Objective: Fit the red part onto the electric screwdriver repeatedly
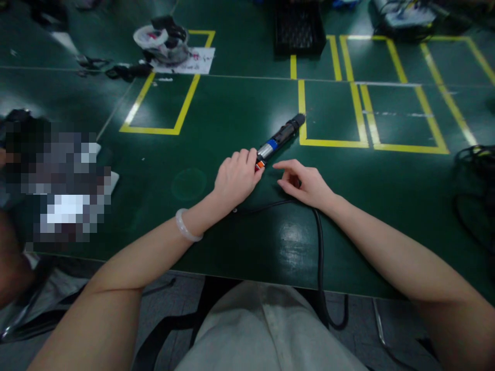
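A slim electric screwdriver, black with a silver and blue band and a red-orange part, lies slanted on the green table. My left hand is wrapped over its near end, hiding that part. Close by on the right, my right hand is half curled, thumb and index finger apart, with nothing seen between them. A black cable runs by the right hand's underside and hangs over the table's front edge; whether the hand touches it, I cannot tell.
Yellow tape outlines mark the table. A black crate stands at the back, and a bagged bundle sits on a paper sheet at the back left. Blurred-out items lie left, beside another person's arm. Coiled cables lie right.
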Motion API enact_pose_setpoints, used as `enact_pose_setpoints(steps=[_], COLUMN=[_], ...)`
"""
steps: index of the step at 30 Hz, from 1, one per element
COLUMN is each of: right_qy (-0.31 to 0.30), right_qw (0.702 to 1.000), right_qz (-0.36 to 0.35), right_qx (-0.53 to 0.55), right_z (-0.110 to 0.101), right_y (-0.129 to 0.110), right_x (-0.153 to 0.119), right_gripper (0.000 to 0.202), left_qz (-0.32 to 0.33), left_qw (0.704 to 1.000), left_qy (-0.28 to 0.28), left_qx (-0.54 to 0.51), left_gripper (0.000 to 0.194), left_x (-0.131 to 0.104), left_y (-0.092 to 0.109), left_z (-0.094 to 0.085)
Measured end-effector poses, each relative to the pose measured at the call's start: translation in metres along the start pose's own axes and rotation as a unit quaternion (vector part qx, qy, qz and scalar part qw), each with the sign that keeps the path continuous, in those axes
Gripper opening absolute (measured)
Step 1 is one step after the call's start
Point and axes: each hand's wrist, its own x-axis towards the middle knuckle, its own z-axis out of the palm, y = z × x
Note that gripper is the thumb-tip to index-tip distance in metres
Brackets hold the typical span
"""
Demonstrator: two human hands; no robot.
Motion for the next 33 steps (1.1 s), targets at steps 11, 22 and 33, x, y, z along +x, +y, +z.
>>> enact_pose_setpoints(steps=[11, 22, 33], right_qy=[-0.015, 0.020, 0.031], right_qw=[1.000, 0.929, 0.986], right_qz=[-0.016, 0.178, 0.057], right_qx=[-0.004, 0.324, 0.151], right_z=[0.002, 0.003, 0.003], right_y=[-0.003, -0.003, -0.004], right_x=[0.001, 0.006, 0.002], right_gripper=[0.015, 0.034, 0.018], left_qz=[0.081, 0.082, 0.086], left_qw=[0.996, 0.995, 0.995], left_qy=[-0.011, -0.011, -0.019], left_qx=[-0.030, -0.047, -0.051], left_gripper=[0.047, 0.056, 0.059], left_x=[-0.009, -0.011, -0.012], left_y=[0.024, 0.020, 0.018], left_z=[-0.004, -0.005, -0.004])
